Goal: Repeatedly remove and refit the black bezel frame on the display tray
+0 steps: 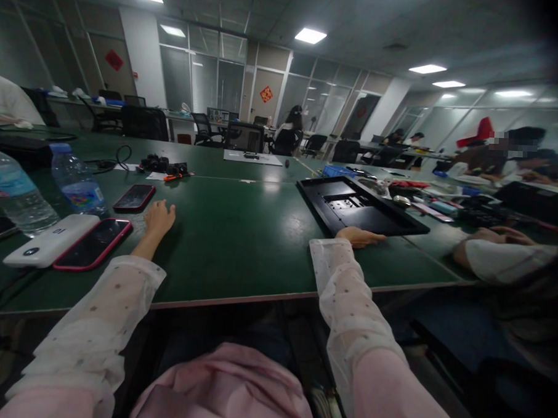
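My left hand (159, 219) is raised a little over the green table (232, 231), its fingers loosely bent and apart, with nothing in it. Just left of it lies a dark phone with a red edge (134, 198). My right hand (358, 238) is at the near edge of a shallow black casing (384, 217), fingers along its rim and partly hidden by it. The casing looks like a flat frame with a recessed middle, where metal parts (345, 202) show. Its near left corner lies close to my right wrist.
On the left are a white power bank (51, 241), a second phone (93, 244) and two water bottles (18, 188). Cables and small black devices (163, 165) lie farther back. Past the casing are cluttered parts and a blue basket (338, 171). A person's arm (503, 256) rests at right.
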Tool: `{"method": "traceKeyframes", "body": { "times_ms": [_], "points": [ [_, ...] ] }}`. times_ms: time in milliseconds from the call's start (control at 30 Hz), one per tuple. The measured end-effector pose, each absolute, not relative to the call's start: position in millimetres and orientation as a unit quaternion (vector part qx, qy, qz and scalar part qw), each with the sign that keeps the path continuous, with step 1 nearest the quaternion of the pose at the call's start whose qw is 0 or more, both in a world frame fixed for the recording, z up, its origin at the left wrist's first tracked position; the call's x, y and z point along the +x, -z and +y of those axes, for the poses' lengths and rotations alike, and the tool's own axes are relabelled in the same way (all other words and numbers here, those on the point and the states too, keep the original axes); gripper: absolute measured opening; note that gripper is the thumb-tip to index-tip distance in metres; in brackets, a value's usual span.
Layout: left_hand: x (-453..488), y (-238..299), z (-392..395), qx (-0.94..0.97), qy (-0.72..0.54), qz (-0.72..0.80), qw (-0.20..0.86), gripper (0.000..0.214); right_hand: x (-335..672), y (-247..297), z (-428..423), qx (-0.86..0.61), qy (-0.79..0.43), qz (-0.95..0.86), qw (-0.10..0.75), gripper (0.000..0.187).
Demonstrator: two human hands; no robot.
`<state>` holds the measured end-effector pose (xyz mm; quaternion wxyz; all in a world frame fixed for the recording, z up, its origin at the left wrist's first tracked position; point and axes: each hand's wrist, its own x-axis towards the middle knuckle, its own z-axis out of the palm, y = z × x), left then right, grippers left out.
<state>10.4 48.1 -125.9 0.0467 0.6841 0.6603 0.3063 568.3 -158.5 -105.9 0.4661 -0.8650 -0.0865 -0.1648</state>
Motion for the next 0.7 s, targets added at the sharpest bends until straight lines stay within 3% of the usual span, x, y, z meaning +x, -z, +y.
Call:
{"method": "traceKeyframes", "body": {
  "times_ms": [100,233,533,700],
  "points": [
    [10,126,48,0.686,-0.303,0.659,0.049,0.056,567,101,-160,-0.859,0.165,0.048,0.482,0.064],
    [11,125,46,0.69,-0.306,0.654,0.045,0.055,564,96,-165,-0.845,0.192,0.078,0.492,0.071],
    [11,122,43,0.69,-0.297,0.657,0.055,0.056,550,82,-160,-0.791,0.301,-0.083,0.527,0.079],
    [11,122,42,0.69,-0.294,0.659,0.056,0.056,528,70,-151,-0.77,0.314,-0.273,0.484,0.077]
  ]
}}
